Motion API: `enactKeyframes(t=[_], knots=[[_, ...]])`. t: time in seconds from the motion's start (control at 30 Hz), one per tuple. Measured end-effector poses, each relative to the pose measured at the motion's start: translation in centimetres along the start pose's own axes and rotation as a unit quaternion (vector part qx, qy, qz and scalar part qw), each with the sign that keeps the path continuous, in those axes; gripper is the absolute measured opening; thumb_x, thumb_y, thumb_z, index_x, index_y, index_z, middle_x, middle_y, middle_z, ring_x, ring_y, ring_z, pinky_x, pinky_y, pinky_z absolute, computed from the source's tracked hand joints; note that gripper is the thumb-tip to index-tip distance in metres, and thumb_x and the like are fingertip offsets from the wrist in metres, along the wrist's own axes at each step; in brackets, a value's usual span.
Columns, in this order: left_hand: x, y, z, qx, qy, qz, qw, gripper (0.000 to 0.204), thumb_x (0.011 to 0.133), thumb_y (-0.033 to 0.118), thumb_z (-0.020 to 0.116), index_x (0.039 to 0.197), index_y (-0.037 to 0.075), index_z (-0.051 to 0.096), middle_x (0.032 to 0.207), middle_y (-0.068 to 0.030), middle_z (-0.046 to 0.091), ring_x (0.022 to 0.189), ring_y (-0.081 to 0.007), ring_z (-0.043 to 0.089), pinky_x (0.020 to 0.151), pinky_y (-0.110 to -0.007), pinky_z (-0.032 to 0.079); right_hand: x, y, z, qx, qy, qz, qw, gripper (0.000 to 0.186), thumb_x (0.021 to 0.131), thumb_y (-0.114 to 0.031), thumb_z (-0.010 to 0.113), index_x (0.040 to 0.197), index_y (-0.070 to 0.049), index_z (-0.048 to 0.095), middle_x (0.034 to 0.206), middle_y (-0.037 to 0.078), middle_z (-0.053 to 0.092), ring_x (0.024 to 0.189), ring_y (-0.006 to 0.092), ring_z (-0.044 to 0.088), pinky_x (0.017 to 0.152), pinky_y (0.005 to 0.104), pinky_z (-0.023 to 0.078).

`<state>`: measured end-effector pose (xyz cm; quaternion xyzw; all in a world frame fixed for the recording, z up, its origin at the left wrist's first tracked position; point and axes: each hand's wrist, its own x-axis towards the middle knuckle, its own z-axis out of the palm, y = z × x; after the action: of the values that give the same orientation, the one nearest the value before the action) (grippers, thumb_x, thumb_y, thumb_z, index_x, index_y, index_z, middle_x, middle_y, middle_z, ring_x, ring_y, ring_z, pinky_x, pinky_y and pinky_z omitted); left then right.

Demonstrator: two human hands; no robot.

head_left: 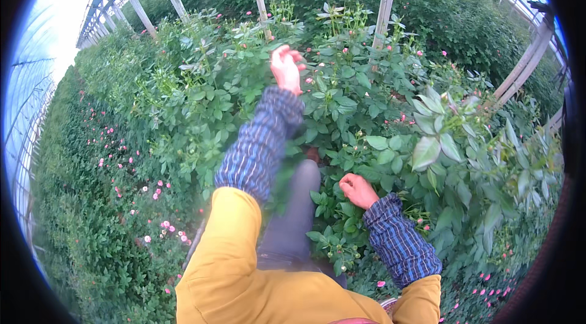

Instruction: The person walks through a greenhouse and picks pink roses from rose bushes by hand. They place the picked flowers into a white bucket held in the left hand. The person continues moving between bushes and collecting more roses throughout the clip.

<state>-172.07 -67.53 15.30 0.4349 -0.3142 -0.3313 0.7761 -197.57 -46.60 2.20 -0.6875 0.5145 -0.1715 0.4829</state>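
Green flowering bush (343, 102), roughly upright

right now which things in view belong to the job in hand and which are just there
Likely in the job:
left hand, raised
right hand, lower
leaves around both

Just there:
posts
pink flowers off left
greenhouse wall, far left

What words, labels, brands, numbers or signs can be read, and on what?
None can be read. No lettering shows on the blue plaid cloth sleeve covers, mustard-yellow fabric top, pale wooden posts or green leafy bushes.
The pale patterned patch at the lower edge is too small to tell.
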Motion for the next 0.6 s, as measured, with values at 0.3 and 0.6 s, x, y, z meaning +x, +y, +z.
enactKeyframes(t=[0.3, 0.6], knots=[[14.7, 1.2, -11.4, 0.540, 0.169, 0.261, 0.782, 0.036, 0.079, 0.003, 0.049, 0.114, -0.003, 0.051, 0.107, -0.0228, 0.056, 0.103, -0.0346, 0.053, 0.090, -0.040, 0.042, -1.2, -6.5, -0.3, -0.062, -0.092, -0.085, 0.990, 0.024, 0.085, -0.024, 0.053, 0.092, -0.002, 0.061, 0.075, 0.017, 0.064, 0.073, 0.0333, 0.063, 0.066, 0.0414, 0.048], [18.2, 1.7, -20.8, 0.584, 0.036, 0.192, 0.788, 0.045, 0.075, -0.004, 0.048, 0.119, 0.006, 0.053, 0.104, -0.0117, 0.065, 0.097, -0.0269, 0.062, 0.086, -0.036, 0.047, -1.4, -7.9, -0.7, -0.073, -0.143, -0.105, 0.981, 0.023, 0.086, -0.022, 0.054, 0.095, -0.002, 0.059, 0.081, 0.017, 0.065, 0.076, 0.0360, 0.062, 0.068, 0.0429, 0.048]])
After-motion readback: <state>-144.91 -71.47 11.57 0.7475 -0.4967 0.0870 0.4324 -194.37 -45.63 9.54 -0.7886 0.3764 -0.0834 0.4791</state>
